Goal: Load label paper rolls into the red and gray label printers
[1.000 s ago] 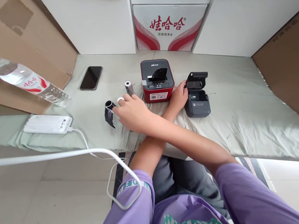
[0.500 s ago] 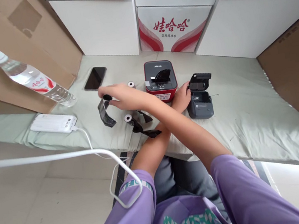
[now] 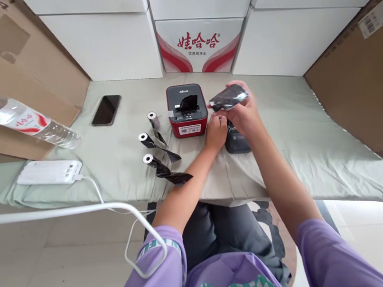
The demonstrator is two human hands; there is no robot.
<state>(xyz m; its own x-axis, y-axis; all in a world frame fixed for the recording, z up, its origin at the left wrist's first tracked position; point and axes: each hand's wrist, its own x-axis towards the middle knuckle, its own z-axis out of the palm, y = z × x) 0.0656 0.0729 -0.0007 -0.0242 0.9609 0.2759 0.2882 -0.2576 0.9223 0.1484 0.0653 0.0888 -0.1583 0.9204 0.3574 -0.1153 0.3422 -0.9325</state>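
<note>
The right hand (image 3: 245, 116) holds a black roll (image 3: 227, 98) pinched between fingers and thumb, lifted just above the grey printer (image 3: 236, 140), right of the red printer (image 3: 187, 110). The left hand (image 3: 215, 131) rests with fingers curled against the grey printer's left side; whether it grips is unclear. Left of the red printer, three small rolls (image 3: 148, 146) lie on the green cloth (image 3: 311, 125), two trailing dark strips. Farther left sit a phone (image 3: 106, 110), a power bank (image 3: 49, 172) and a water bottle (image 3: 15, 120).
</note>
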